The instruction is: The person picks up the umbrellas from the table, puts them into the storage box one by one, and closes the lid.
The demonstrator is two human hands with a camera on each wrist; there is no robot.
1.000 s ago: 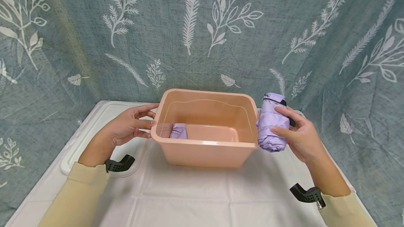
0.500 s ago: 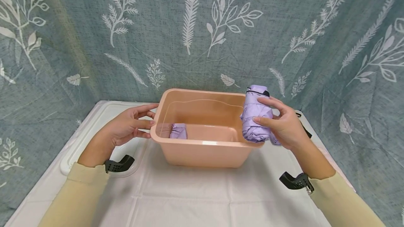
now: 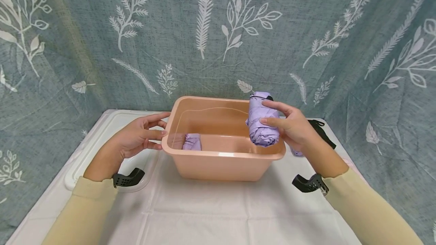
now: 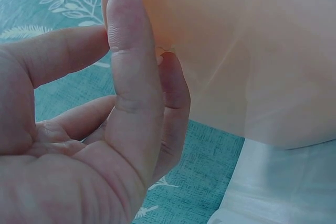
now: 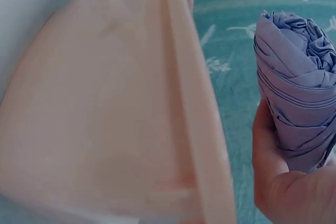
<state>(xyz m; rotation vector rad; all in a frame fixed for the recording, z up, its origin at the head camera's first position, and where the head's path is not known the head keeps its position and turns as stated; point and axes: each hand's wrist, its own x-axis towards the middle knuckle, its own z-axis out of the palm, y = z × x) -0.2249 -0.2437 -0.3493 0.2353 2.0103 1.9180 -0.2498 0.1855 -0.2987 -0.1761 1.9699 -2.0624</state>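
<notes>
My right hand grips a rolled bundle of lilac cloth with black trim at its upper end, held above the right side of a peach plastic tub. In the right wrist view, the cloth bundle shows its wound, pleated end, with the fingers partly hidden behind it. At the tub's left rim, my left hand holds on with thumb and fingers. The left wrist view has the thumb at the edge of the tub. Another lilac piece lies in the tub's left part.
A white lid lies left of the tub on the white-covered table. To the right, partly behind my right arm, are a black item with a loop and a bit of lilac cloth. A patterned curtain encloses the table.
My right hand has carried the lilac bundle leftward, from beside the tub's right end to over its right part, uncovering the black item behind. My left hand stays at the rim.
</notes>
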